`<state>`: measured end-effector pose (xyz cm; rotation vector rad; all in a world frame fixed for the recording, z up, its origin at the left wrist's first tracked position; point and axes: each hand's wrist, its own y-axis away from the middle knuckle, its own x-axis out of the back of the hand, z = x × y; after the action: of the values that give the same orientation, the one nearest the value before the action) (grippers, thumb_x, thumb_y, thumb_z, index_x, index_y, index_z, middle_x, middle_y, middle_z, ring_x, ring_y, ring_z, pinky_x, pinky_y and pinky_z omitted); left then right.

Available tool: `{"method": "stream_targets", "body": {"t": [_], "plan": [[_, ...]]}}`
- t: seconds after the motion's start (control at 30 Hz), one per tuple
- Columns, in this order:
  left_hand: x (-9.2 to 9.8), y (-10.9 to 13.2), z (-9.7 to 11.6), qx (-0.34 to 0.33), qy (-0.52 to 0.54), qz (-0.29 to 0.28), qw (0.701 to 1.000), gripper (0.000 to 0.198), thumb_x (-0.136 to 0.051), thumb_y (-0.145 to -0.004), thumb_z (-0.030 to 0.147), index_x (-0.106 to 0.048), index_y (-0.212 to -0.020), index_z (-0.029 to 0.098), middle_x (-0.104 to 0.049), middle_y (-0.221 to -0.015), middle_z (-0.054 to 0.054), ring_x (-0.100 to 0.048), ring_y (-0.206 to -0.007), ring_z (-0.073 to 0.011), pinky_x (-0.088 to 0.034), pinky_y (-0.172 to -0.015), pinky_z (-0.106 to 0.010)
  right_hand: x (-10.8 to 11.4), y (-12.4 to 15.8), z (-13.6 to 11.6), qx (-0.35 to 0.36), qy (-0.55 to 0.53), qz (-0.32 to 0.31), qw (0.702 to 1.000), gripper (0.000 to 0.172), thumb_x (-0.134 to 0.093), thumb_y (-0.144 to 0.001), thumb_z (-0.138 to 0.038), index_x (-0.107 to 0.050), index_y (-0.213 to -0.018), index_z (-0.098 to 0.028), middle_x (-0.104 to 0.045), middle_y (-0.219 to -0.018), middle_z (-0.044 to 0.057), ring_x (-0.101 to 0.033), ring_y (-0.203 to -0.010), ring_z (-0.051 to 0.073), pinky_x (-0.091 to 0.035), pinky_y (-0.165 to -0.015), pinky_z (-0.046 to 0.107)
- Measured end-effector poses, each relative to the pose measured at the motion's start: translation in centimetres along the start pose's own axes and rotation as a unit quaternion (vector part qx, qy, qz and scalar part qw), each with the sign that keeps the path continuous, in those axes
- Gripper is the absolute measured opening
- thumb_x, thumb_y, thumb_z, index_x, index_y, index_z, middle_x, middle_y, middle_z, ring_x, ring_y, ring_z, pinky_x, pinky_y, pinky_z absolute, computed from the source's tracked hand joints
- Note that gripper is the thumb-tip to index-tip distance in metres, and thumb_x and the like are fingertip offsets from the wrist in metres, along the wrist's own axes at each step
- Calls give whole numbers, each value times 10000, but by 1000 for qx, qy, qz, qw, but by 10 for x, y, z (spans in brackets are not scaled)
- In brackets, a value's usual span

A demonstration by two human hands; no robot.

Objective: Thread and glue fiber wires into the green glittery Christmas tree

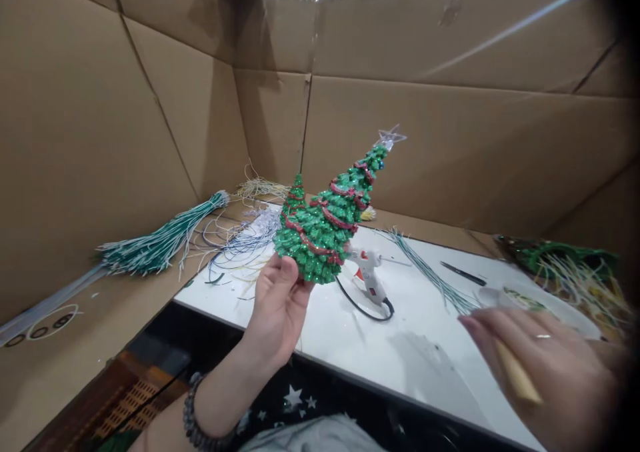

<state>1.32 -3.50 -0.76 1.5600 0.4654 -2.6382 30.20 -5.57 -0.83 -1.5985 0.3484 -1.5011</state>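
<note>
My left hand [283, 299] grips a small Christmas tree figurine [327, 222] by its bottom. The tree is glittery green with red garlands, leans to the right and has a clear star [391, 137] on its tip. My right hand [550, 365], blurred, is at the right above the table. Its fingers are closed on a tool with a pale wooden handle [520, 375]; the tool's working end is hidden. A second, smaller green tree [297, 195] shows just behind the held one; I cannot tell whether the two are joined.
On the white table [360, 345] a glue gun [370, 275] lies with its black cord. Farther right are green wires [435, 272], a black pen-like tool [463, 273] and a white dish [575, 312]. Bundled green-white wires [165, 239] lie left. Cardboard walls [450, 145] surround the table.
</note>
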Motion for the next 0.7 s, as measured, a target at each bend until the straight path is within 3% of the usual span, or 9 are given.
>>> {"method": "stream_targets", "body": {"t": [0.07,0.17,0.37,0.5,0.57,0.63,0.67,0.7], "plan": [[3,-1,-4,-24,-14,-12,1000,210,-790,-755,253,-723,-948,208,-772,-946,-25,-718,-917,-141,-553,-877,-228,-11,23,17,77,44,-69,994,179,-444,-887,-197,-614,-893,-253,-709,-856,72,-630,-797,277,-437,-643,384],[7,-3,-10,-41,-37,-25,998,232,-775,-773,275,-714,-992,227,-766,-980,-30,-707,-974,-150,-529,-933,-262,-36,47,34,104,74,-158,979,405,-421,-744,-5,-639,-1000,-231,-728,-1001,79,-657,-955,269,-475,-716,378],[11,-5,-18,-71,-93,-30,993,341,-778,-769,304,-684,-1095,258,-761,-999,-34,-699,-994,-159,-501,-978,-295,-81,60,62,80,33,-157,984,440,-366,-854,-57,-659,-1161,-176,-696,-1186,135,-666,-1081,263,-553,-868,390],[14,-6,-20,-105,-132,-29,985,397,-771,-771,339,-661,-1144,261,-753,-1054,-60,-692,-1022,-172,-512,-953,-290,-86,50,67,49,23,-164,985,463,-362,-855,-76,-655,-1197,-180,-679,-1212,154,-695,-1030,272,-584,-827,400],[15,-5,-20,-120,-143,-29,982,398,-770,-773,338,-658,-1147,261,-751,-1065,-65,-690,-1029,-170,-515,-940,-276,-74,36,49,17,30,-109,993,414,-375,-866,-97,-675,-1144,-157,-708,-1118,166,-704,-970,302,-581,-792,444],[15,-4,-20,-126,-150,-30,980,391,-769,-773,339,-659,-1140,258,-751,-1062,-67,-691,-1028,-170,-519,-933,-271,-56,16,15,-59,-13,28,998,322,-417,-894,-118,-686,-1065,-160,-722,-1045,139,-692,-978,301,-550,-863,480],[15,-4,-20,-127,-154,-30,980,387,-766,-775,345,-660,-1136,255,-749,-1068,-70,-691,-1030,-173,-521,-933,-273,-46,4,-7,-106,-64,106,987,243,-493,-895,-145,-690,-1030,-193,-729,-1015,102,-694,-967,270,-545,-886,449],[15,-3,-20,-127,-157,-29,979,384,-763,-776,356,-662,-1131,251,-746,-1079,-73,-689,-1035,-177,-522,-933,-276,-37,-9,-30,-149,-143,147,967,204,-542,-895,-167,-685,-1025,-231,-729,-1003,65,-692,-970,236,-544,-898,408]]}}
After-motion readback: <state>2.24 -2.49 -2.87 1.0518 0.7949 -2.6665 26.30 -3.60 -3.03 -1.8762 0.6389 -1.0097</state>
